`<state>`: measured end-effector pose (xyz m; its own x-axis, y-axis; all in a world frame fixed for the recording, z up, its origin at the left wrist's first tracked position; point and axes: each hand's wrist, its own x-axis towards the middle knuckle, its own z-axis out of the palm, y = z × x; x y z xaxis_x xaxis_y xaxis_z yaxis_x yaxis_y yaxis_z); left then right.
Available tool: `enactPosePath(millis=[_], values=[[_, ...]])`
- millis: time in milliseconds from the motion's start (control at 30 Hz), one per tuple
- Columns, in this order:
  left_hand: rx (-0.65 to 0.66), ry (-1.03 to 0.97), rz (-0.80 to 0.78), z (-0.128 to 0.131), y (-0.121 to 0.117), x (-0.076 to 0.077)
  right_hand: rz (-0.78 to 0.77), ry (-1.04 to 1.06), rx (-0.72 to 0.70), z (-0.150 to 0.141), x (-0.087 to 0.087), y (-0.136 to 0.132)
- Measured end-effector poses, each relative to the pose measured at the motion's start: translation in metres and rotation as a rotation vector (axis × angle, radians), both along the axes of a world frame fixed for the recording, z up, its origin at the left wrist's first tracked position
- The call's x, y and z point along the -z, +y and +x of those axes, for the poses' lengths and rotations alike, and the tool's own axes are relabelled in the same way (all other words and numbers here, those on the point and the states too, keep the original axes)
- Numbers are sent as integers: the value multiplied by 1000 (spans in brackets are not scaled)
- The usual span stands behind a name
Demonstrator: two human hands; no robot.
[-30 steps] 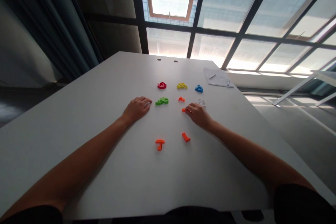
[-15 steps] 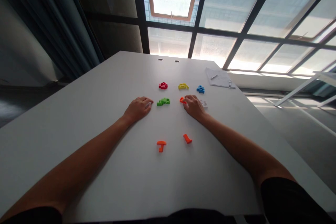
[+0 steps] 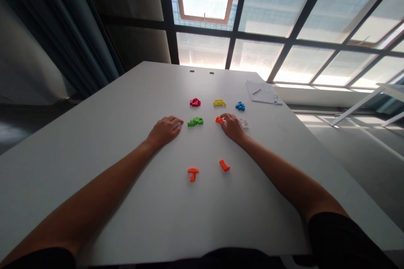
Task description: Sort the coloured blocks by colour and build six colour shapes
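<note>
My left hand [image 3: 165, 129] rests on the table with loosely bent fingers, apparently holding nothing, just left of the green blocks [image 3: 195, 122]. With its fingertips, my right hand [image 3: 232, 127] pinches a small orange block, mostly hidden by the fingers, against the group of orange blocks [image 3: 218, 119]. White blocks [image 3: 244, 123] lie right beside that hand, partly covered by it. Closer to me are a T-shaped orange block [image 3: 192, 174] and a bent orange block [image 3: 224, 165], both untouched.
Behind the hands, red blocks [image 3: 195, 102], yellow blocks [image 3: 219, 103] and blue blocks [image 3: 240, 106] form a row on the white table [image 3: 151, 210]. Paper sheets [image 3: 267, 92] with pens lie at the far right. Windows stand beyond the table.
My right hand has carried the orange block away from me to the other orange piece and now holds it there. My left hand stays in place.
</note>
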<state>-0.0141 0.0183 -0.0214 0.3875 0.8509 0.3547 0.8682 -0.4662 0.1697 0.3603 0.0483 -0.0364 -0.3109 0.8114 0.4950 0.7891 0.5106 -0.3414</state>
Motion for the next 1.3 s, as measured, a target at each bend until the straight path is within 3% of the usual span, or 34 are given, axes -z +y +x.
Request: enactPosePath(millis=[100,167,300,433,567,767,900,1033,1300], values=[[6,0,-1,-1,0,0,100,101,-130,1,-5,-17],[5,6,-5,-1,0,0,146,163,-318,4,-11,-42],[1,5,-12,1,0,0,48,141,-749,18,-24,-103],[-19,-5,-17,2,-1,0,-41,126,-836,28,-30,-137],[-22,-5,-19,2,-1,-1,13,31,-713,29,-25,-129],[-18,6,-20,2,0,-2,27,-131,-401,26,-16,-84],[-15,-2,-15,3,0,-2,-15,-232,-140,19,-19,-51],[-7,-10,-15,4,-2,-3,-25,-250,30,9,-20,-29],[-15,-4,-32,3,-2,-2,-30,-151,3,2,-7,-2]])
